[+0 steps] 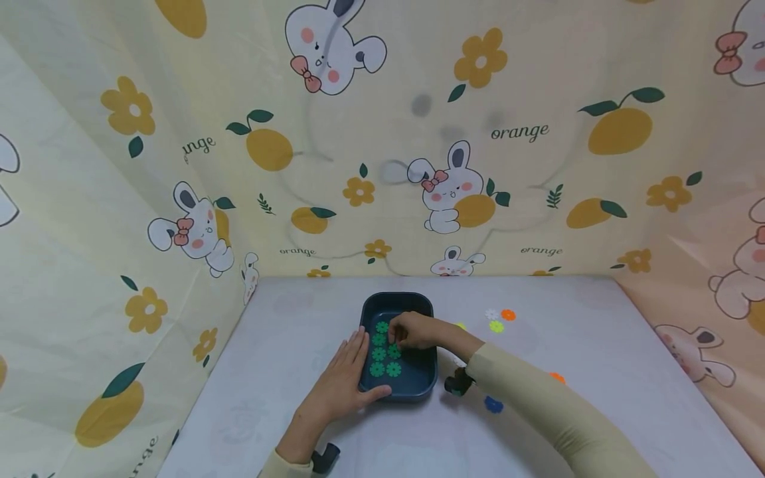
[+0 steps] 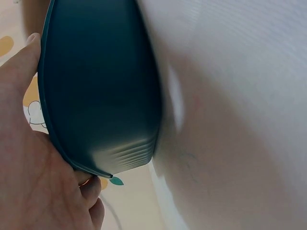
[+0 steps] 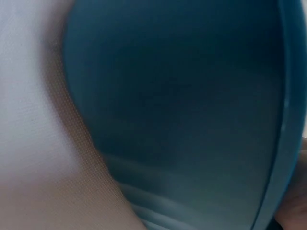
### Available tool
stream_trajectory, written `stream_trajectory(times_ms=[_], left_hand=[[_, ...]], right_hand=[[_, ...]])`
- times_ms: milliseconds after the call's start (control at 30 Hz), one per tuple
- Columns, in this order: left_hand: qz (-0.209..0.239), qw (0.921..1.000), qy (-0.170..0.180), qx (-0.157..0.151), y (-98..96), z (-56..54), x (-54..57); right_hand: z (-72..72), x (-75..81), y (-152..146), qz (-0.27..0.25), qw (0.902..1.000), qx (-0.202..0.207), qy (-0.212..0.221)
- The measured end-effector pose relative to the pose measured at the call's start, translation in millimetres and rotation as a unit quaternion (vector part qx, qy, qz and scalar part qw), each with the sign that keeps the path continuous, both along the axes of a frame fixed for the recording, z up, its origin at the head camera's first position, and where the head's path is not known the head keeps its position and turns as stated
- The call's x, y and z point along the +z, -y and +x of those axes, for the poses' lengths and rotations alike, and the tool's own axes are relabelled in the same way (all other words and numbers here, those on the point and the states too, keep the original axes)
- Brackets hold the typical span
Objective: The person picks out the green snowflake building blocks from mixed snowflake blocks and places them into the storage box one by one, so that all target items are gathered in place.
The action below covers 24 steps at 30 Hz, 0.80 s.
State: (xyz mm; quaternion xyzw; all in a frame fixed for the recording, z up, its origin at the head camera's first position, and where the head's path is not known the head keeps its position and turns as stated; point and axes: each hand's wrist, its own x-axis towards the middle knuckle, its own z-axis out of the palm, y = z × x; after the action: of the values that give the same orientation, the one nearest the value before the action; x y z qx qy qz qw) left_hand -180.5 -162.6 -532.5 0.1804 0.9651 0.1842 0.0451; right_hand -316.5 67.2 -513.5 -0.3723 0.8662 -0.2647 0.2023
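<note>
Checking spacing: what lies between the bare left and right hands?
The head view shows green flower-shaped pieces inside the dark blue, round-cornered tray between them.

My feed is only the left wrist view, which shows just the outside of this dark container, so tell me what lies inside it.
Observer: In the head view, green flower-shaped pieces lie in two columns on the floor of the container.
Operator: Tell me whether anything reaches in from above.
Observer: Yes, the right hand does, its fingers down at the right-hand column; I cannot tell whether they hold a piece.
Operator: Now report what lies outside, past the container's far side from your left.
Observer: On the table, an orange piece, a white piece and a yellow-green piece lie close together.
</note>
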Motion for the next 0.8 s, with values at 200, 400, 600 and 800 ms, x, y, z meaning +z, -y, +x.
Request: stream_trajectory(times_ms=[200, 400, 600, 800], left_hand=[[-0.003, 1.0, 0.003, 0.002, -0.9, -0.4, -0.8], [-0.001, 1.0, 0.005, 0.006, -1.0, -0.5, -1.2], [-0.006, 0.9999, 0.0, 0.01, -1.9, 0.6, -1.7], [-0.01, 0.9999, -0.005, 0.009, -2.4, 1.2, -1.4]], right_hand=[[2.6, 3.8, -7.5, -0.028, 0.9995, -0.007, -0.014], [12.0, 23.6, -35.9, -0.084, 0.9962, -0.016, -0.018], [29.0, 38.2, -78.9, -0.101, 0.9932, -0.053, -0.024], [44.9, 40.4, -127.9, -0.089, 0.9902, -0.105, -0.028]])
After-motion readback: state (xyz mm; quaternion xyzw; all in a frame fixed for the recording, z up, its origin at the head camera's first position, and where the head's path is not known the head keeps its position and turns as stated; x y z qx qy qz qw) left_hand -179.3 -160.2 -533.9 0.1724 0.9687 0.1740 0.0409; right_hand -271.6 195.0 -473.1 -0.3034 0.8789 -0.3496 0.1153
